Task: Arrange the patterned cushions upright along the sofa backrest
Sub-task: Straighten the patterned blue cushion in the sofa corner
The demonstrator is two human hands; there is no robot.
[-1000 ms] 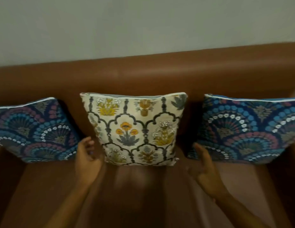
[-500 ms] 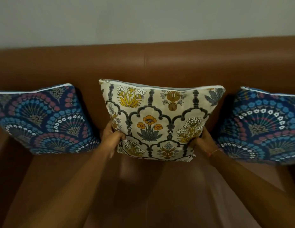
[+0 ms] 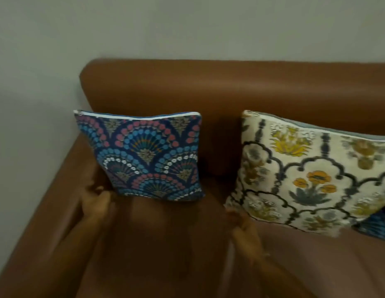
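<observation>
A blue fan-patterned cushion stands upright against the brown sofa backrest near the left armrest. To its right a cream floral cushion leans on the backrest, tilted down to the right. A corner of another blue cushion shows under its right end. My left hand is blurred, fingers apart, by the blue cushion's lower left corner; I cannot tell whether it touches. My right hand hovers over the seat below the cream cushion's lower left corner, holding nothing.
The sofa's left armrest runs along the left side, right beside my left hand. A plain grey wall rises behind the backrest. The brown seat lies between my hands, in front of the cushions.
Both hands have let go of the cream floral cushion and moved left. My view has swung left, so the left blue cushion is now near the middle.
</observation>
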